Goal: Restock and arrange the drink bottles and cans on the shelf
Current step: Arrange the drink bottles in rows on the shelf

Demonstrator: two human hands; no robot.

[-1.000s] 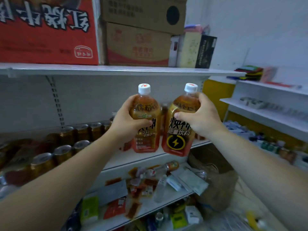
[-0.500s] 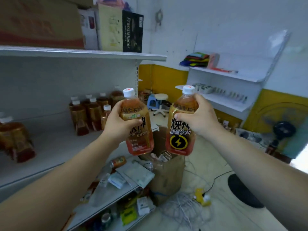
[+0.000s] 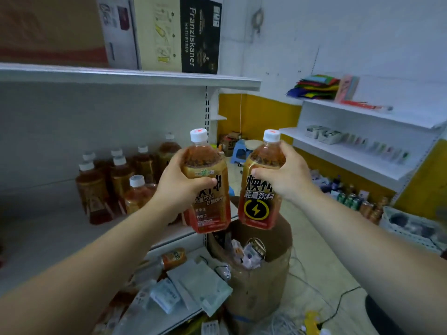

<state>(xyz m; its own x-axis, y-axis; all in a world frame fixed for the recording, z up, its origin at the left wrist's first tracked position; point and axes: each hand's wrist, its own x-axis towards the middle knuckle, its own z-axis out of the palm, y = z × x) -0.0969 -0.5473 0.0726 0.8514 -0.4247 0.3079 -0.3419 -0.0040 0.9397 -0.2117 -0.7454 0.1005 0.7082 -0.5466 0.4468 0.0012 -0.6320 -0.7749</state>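
Left bottle (image 3: 210,210), right bottle (image 3: 257,210): 能量饮料 | left hand (image 3: 179,182), right hand (image 3: 285,176) fingers clamped, one each | box (image 3: 200,35): Franziskaner

Left bottle (image 3: 208,209) label partly behind left hand (image 3: 179,186)

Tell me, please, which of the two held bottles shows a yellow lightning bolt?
The right bottle, held by the right hand: a yellow bolt in a ring faces the camera. The left bottle, in the left hand, shows only text.
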